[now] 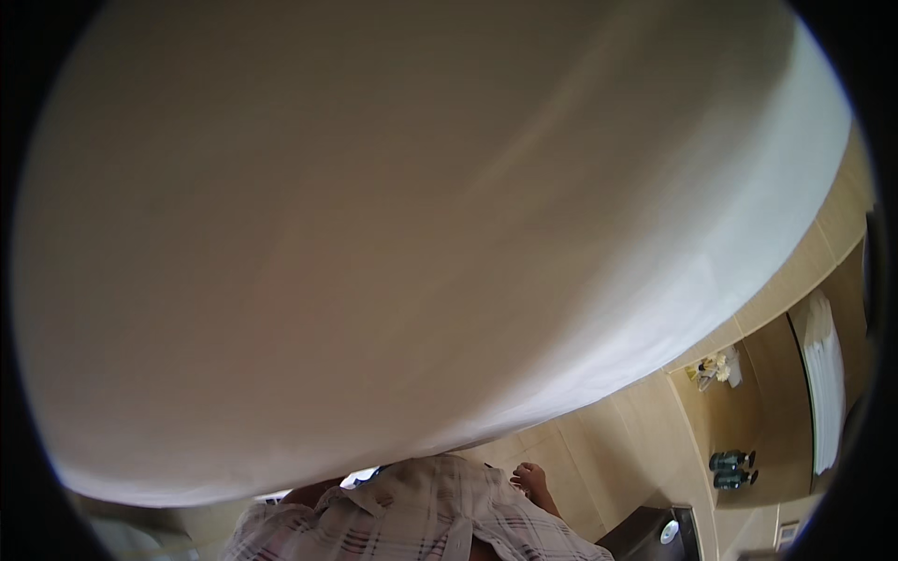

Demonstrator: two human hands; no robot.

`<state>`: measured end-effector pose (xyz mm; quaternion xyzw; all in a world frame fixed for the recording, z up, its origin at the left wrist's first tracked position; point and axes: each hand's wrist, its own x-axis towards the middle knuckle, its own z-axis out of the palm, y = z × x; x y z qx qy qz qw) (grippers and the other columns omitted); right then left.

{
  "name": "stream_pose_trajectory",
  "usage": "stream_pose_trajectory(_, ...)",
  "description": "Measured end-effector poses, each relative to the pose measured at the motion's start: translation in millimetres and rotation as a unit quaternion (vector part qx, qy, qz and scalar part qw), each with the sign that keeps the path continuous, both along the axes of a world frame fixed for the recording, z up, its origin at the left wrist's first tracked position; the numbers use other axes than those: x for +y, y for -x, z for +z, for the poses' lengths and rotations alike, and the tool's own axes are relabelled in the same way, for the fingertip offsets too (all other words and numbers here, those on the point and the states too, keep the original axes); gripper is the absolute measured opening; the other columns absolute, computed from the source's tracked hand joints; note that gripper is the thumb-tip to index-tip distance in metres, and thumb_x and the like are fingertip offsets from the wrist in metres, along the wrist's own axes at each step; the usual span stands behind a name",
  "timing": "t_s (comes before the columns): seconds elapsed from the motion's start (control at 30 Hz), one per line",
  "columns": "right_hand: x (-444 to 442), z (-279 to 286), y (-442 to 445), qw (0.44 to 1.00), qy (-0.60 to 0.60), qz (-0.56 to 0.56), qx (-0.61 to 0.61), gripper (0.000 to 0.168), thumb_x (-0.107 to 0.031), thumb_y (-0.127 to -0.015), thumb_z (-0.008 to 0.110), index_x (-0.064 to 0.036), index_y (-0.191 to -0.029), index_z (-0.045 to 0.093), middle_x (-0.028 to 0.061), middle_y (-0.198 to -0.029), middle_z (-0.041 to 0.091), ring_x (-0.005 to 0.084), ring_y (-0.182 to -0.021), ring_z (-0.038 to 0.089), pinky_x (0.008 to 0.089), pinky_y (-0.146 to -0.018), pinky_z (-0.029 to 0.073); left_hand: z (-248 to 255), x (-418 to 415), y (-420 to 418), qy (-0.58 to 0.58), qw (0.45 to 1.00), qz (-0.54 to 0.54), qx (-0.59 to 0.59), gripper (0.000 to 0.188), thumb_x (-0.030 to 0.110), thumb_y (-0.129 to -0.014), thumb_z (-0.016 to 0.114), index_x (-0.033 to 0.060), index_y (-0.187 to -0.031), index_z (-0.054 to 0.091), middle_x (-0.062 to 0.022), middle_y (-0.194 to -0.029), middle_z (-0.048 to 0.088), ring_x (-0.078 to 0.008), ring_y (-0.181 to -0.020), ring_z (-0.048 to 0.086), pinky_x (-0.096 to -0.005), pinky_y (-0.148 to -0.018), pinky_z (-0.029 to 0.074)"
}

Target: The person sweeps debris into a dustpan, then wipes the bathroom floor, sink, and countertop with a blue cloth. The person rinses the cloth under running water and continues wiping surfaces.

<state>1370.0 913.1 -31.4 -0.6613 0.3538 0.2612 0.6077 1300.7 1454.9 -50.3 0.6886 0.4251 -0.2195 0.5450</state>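
A large white surface [365,238], smooth and blurred like cloth close to the camera, fills most of the view. Its lower edge hangs just in front of my plaid shirt [435,512]. My right hand [531,478] is beside the shirt, below that edge, with its fingers curled. Whether anything is inside those fingers cannot be made out. Of my left arm [309,493] only a short dark stretch shows by the shirt; the left hand is out of view.
On the right, a recess in the beige tiled wall [617,435] holds two dark pump bottles [729,470] and a small group of pale yellow items [714,368]. A stack of folded white towels [824,386] lies on a shelf. A dark box-like object [649,536] stands lower right.
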Motion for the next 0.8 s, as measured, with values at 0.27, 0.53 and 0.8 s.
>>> stream_pose_trajectory(0.27, -18, 24, 41, 0.992, 0.108, -0.067, 0.025, 0.044, -0.019, -0.091, 0.069, 0.005, -0.127, 0.067, 0.0169, -0.091, 0.074, 0.0235, -0.071, 0.074, 0.0387, -0.06, 0.064, 1, 9, -91, 0.049, 0.998, -0.029, 0.02, 0.023, 0.027, -0.097, 0.056, 0.0062, -0.098, 0.066, -0.0137, -0.088, 0.067, -0.0329, -0.073, 0.072, -0.0462, -0.064, 0.061)
stream_pose_trajectory(0.53, -77, -6, 155, 0.971, 0.106, -0.205, 0.058, 0.031, -0.017, -0.089, 0.063, 0.003, -0.11, 0.075, 0.0153, -0.078, 0.073, 0.0245, -0.064, 0.074, 0.0376, -0.057, 0.064, 35, -63, -163, 0.032, 0.999, -0.012, 0.003, 0.023, 0.029, -0.098, 0.056, 0.0073, -0.1, 0.065, -0.0141, -0.088, 0.065, -0.0356, -0.075, 0.072, -0.0471, -0.064, 0.06)
stream_pose_trajectory(0.8, -97, -15, 205, 0.99, 0.031, -0.117, 0.071, 0.023, -0.015, -0.093, 0.059, 0.001, -0.104, 0.072, 0.0136, -0.087, 0.073, 0.0242, -0.068, 0.075, 0.038, -0.056, 0.064, 74, -147, -138, -0.027, 0.997, -0.041, -0.056, 0.031, 0.029, -0.095, 0.064, 0.0062, -0.113, 0.053, -0.0199, -0.095, 0.059, -0.0452, -0.081, 0.069, -0.0527, -0.064, 0.057)
